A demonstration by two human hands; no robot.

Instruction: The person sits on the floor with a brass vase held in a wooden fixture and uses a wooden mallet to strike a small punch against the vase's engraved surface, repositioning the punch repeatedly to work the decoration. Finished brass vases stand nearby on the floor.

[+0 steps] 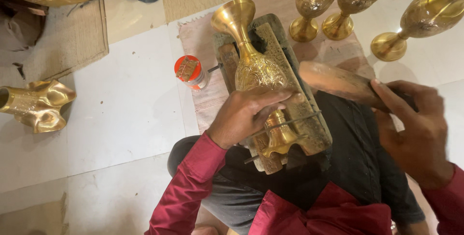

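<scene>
White floor tiles carry a pink mat (pixel 208 37) on which a wooden cradle block (pixel 309 124) rests against the person's lap. A brass vase (pixel 256 66) lies in the cradle, foot pointing away, neck toward the body.

Left hand (pixel 241 116): grip closed over the vase's lower body, fingers wrapped across the embossed surface, with a thin metal rod (pixel 285 124) just below the fingertips, crossing the block. Right hand (pixel 418 133): grip closed around the handle of a wooden mallet (pixel 338 83), whose blurred head hangs just to the right of the vase body.

Recommended practice for this step: keep the left grip pressing the vase firmly into the cradle so that it cannot roll, keep fingertips clear of the mallet's path, and strike squarely with short, controlled blows.

To the left of the left grip, near the block, lies a small cylindrical container (pixel 192 72) with an orange cap and a worn brownish label; its print is unreadable. Beyond the right grip stand three brass goblets (pixel 314 3). Well to the left of the left grip lies a lobed brass piece (pixel 38 104).
</scene>
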